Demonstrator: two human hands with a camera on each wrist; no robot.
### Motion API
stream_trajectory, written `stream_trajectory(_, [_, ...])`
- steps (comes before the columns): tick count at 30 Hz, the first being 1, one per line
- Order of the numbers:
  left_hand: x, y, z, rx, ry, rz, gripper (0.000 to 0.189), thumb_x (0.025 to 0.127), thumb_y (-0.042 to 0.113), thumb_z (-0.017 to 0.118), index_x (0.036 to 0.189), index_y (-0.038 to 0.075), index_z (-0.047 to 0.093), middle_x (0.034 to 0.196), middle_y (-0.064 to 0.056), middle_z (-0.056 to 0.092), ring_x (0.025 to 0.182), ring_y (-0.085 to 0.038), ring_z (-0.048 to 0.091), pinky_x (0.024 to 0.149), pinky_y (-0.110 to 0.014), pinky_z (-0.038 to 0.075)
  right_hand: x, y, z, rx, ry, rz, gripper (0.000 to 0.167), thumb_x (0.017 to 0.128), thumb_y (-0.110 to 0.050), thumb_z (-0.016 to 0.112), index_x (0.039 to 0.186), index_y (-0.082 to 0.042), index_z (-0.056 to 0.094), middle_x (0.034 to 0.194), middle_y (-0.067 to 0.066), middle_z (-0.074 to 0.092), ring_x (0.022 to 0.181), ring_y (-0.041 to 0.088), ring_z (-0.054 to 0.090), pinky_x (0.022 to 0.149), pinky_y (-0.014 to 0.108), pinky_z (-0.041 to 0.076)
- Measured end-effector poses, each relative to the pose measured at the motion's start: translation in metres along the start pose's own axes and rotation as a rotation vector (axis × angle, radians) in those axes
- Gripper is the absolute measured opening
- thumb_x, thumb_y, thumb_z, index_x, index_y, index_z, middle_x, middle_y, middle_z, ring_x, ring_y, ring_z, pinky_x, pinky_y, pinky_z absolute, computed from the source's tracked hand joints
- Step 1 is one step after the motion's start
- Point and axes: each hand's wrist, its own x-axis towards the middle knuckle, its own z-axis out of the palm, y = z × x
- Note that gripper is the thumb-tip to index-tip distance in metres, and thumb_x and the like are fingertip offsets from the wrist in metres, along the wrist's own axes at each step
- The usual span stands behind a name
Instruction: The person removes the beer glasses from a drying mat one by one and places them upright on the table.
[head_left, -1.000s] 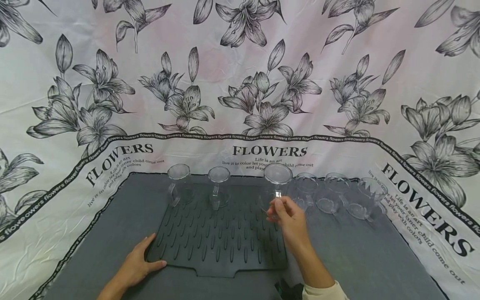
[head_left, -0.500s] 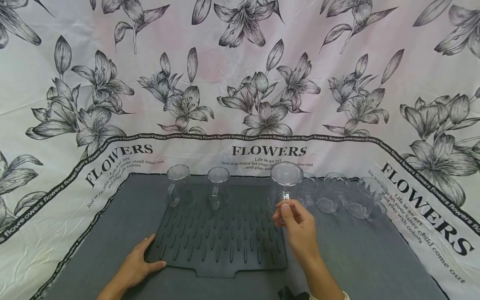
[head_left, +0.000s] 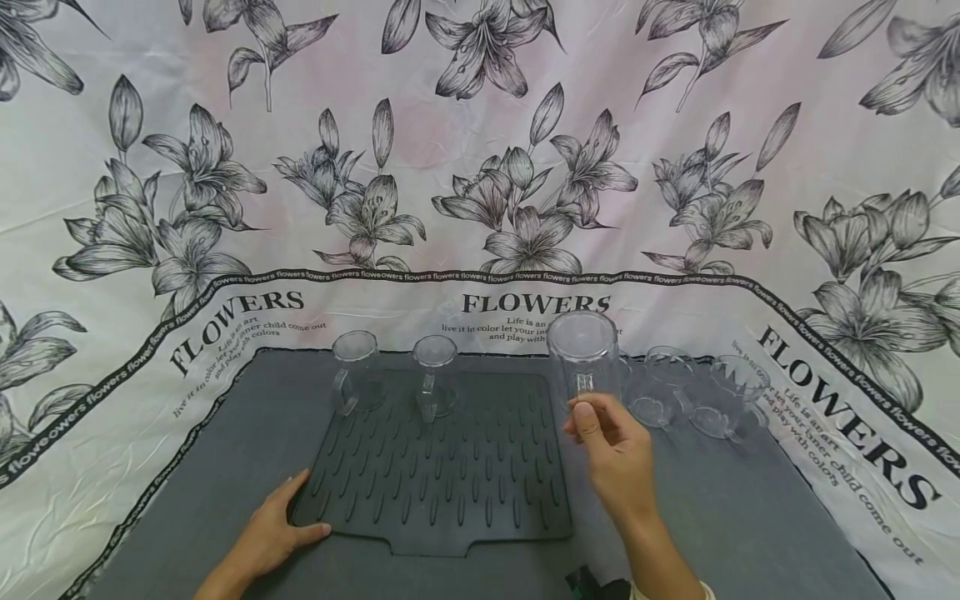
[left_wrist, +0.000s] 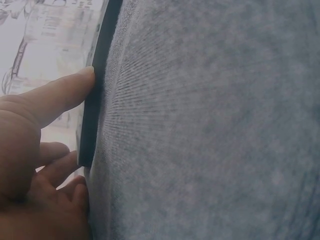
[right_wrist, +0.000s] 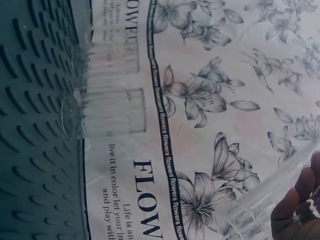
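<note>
My right hand (head_left: 611, 446) pinches the handle of a clear glass mug (head_left: 582, 342), which is upside down, just right of the mat's far right corner. In the right wrist view, part of the mug (right_wrist: 252, 212) shows beside the fingers (right_wrist: 296, 202). My left hand (head_left: 270, 525) rests at the near left corner of a dark ridged drying mat (head_left: 435, 492), its thumb (left_wrist: 75, 87) on the front edge and fingers along the left side. Two clear mugs, one at the left (head_left: 356, 367) and another (head_left: 435, 375) beside it, stand upside down on the mat's far end.
Right of the mat, clear mugs, one (head_left: 660, 387) and another (head_left: 723, 400), stand upright on the grey table cover (head_left: 720, 508). One more is mostly hidden behind the held mug. A flower-printed cloth (head_left: 420, 208) hangs behind. A small black object (head_left: 592, 583) lies near my right wrist.
My right hand has carried the mug rightward from over the mat, and the mug now looks larger and slightly higher. My left hand has stayed at the mat corner.
</note>
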Motion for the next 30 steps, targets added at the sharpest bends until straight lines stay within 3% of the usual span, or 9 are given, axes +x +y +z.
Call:
stream_trajectory(3, [0.0, 0.001, 0.0, 0.002, -0.002, -0.002, 0.113, 0.068, 0.046, 0.085, 0.148, -0.006, 0.025, 0.146, -0.041, 0.017, 0.132, -0.057, 0.018, 0.099, -0.069, 0.026, 0.0, -0.001, -0.001, -0.031, 0.013, -0.053, 0.008, 0.093, 0.009, 0.057, 0.093, 0.006, 0.065, 0.076, 0.01, 0.063, 0.07, 0.014, 0.06, 0.066, 0.02, 0.05])
stream_trajectory(7, [0.001, 0.002, 0.0, 0.008, -0.006, -0.007, 0.113, 0.068, 0.046, 0.086, 0.148, -0.007, 0.025, 0.145, -0.041, 0.018, 0.131, -0.058, 0.019, 0.099, -0.069, 0.027, 0.003, -0.007, -0.001, -0.061, 0.0, -0.261, 0.006, 0.086, 0.012, 0.065, 0.088, 0.007, 0.066, 0.079, 0.012, 0.063, 0.074, 0.012, 0.06, 0.068, 0.018, 0.049])
stream_trajectory(9, [0.0, 0.002, 0.0, 0.009, -0.008, -0.007, 0.113, 0.068, 0.045, 0.086, 0.148, -0.007, 0.025, 0.145, -0.042, 0.018, 0.131, -0.058, 0.019, 0.099, -0.069, 0.027, 0.005, -0.013, 0.0, -0.117, -0.004, -0.386, 0.004, 0.087, 0.003, 0.07, 0.086, 0.006, 0.067, 0.079, 0.012, 0.063, 0.075, 0.014, 0.06, 0.07, 0.017, 0.049])
stream_trajectory(12, [0.001, 0.003, -0.001, 0.008, -0.011, -0.007, 0.113, 0.068, 0.043, 0.086, 0.148, -0.008, 0.025, 0.145, -0.042, 0.018, 0.131, -0.058, 0.019, 0.099, -0.068, 0.026, 0.007, -0.024, 0.003, -0.224, 0.023, -0.491, 0.021, 0.089, -0.018, 0.073, 0.081, 0.002, 0.069, 0.076, 0.009, 0.063, 0.073, 0.018, 0.058, 0.072, 0.017, 0.048])
stream_trajectory(14, [0.001, 0.005, -0.001, 0.005, -0.009, -0.001, 0.112, 0.068, 0.042, 0.086, 0.148, -0.008, 0.025, 0.145, -0.042, 0.019, 0.131, -0.058, 0.02, 0.1, -0.068, 0.026, 0.006, -0.028, 0.005, -0.277, 0.046, -0.522, 0.032, 0.09, -0.029, 0.071, 0.079, 0.0, 0.069, 0.074, 0.007, 0.062, 0.071, 0.021, 0.057, 0.071, 0.017, 0.047])
stream_trajectory(21, [-0.003, 0.012, -0.008, -0.014, 0.031, 0.072, 0.106, 0.074, 0.037, 0.084, 0.148, -0.01, 0.023, 0.144, -0.035, 0.033, 0.132, -0.053, 0.025, 0.101, -0.066, 0.027, 0.005, -0.027, 0.006, -0.302, 0.065, -0.575, 0.04, 0.091, -0.035, 0.068, 0.075, 0.002, 0.067, 0.072, 0.009, 0.06, 0.068, 0.024, 0.054, 0.066, 0.02, 0.044])
stream_trajectory(30, [-0.006, 0.047, -0.025, -0.019, 0.062, 0.1, 0.102, 0.083, 0.05, 0.072, 0.153, -0.001, 0.017, 0.148, -0.03, 0.03, 0.133, -0.052, 0.023, 0.098, -0.068, 0.029, 0.002, -0.002, 0.006, -0.351, 0.089, -0.619, 0.039, 0.09, -0.036, 0.069, 0.074, -0.001, 0.068, 0.072, 0.006, 0.061, 0.069, 0.024, 0.052, 0.065, 0.024, 0.043])
